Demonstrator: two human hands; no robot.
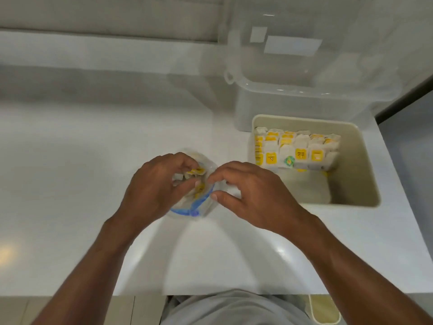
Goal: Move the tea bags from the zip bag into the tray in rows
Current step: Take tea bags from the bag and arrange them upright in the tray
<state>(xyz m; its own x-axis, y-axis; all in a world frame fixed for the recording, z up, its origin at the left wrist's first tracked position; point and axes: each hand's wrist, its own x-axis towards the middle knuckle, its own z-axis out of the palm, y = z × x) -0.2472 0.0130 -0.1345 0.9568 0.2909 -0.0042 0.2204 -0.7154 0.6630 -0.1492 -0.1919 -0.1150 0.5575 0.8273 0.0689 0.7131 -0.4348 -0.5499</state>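
Ideally, left hand draws its pinched yellow-tagged tea bags straight out; right hand pinches the clear blue-zipped bag.

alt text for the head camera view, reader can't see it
A left hand grips a clear zip bag with a blue seal, yellow-tagged tea bags inside, on a white countertop; the right hand touches its mouth. To the right, a beige rectangular tray holds rows of tea bags, in front of a clear plastic bin.
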